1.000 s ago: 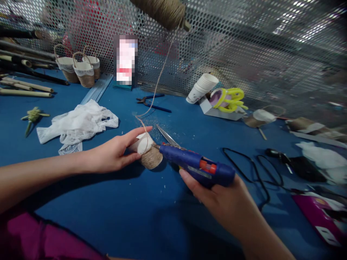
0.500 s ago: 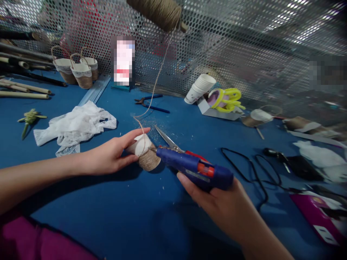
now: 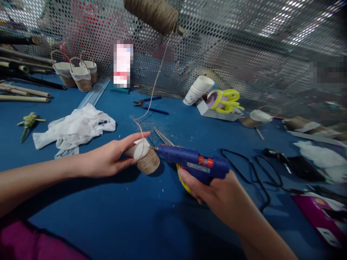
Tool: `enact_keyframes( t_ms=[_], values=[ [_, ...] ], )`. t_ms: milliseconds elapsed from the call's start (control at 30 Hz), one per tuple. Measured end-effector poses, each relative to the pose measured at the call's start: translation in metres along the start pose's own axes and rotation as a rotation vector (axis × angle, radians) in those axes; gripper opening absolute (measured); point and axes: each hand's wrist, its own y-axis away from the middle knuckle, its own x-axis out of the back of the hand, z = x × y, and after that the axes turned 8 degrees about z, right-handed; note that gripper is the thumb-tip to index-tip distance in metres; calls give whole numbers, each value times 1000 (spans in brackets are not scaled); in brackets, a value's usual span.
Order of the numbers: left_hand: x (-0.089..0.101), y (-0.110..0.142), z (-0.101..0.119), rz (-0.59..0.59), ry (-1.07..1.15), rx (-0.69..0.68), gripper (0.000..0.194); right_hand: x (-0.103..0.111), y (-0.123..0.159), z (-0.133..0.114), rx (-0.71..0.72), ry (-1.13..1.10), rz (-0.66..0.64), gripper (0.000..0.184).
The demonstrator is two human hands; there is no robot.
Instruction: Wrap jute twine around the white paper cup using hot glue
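Observation:
My left hand point(image 3: 110, 159) grips a small white paper cup point(image 3: 143, 158) lying on its side on the blue table, its lower half wound with brown twine. A strand of twine point(image 3: 154, 86) runs from the cup up to a twine spool point(image 3: 151, 14) hanging at the top. My right hand point(image 3: 217, 198) is closed around a blue glue gun point(image 3: 195, 164), whose nozzle touches the cup where white meets twine. Scissors point(image 3: 162, 137) lie just behind the gun's tip.
White lace fabric point(image 3: 73, 128) lies to the left. Three small finished baskets point(image 3: 76, 74) stand at the back left beside bamboo sticks point(image 3: 24, 94). Pliers point(image 3: 149, 104), stacked paper cups point(image 3: 197, 88), yellow pipe cleaners point(image 3: 226, 101) and a black cord point(image 3: 255, 177) lie around. A perforated metal screen point(image 3: 244, 47) backs the table.
The glue gun has shifted slightly left and levelled, its nozzle staying at the cup. My left hand keeps the cup in about the same place.

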Motion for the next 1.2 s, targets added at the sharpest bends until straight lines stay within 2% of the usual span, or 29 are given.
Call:
enact_keyframes(
  t_ms=[133,267,400,633,867,1067,1200],
  values=[
    [1,0,0,-14,-16,1,61,0,4,3,-14,-21,-44,24],
    [2,0,1,-21,-39,15,61,3,-2,-2,-124,-3,-55,27],
    [2,-1,1,-24,-47,25,61,5,-10,-10,-197,-26,-50,37],
    [2,-1,1,-21,-54,16,61,6,-3,-8,-129,9,-85,39],
    [2,-1,0,-10,-52,13,60,4,-8,-9,-201,-13,-73,40],
    [2,-1,1,-30,-57,22,61,5,1,-1,-131,-37,-104,29],
    [2,-1,0,-26,-51,14,60,5,-1,-4,-152,5,-77,37]
  ],
)
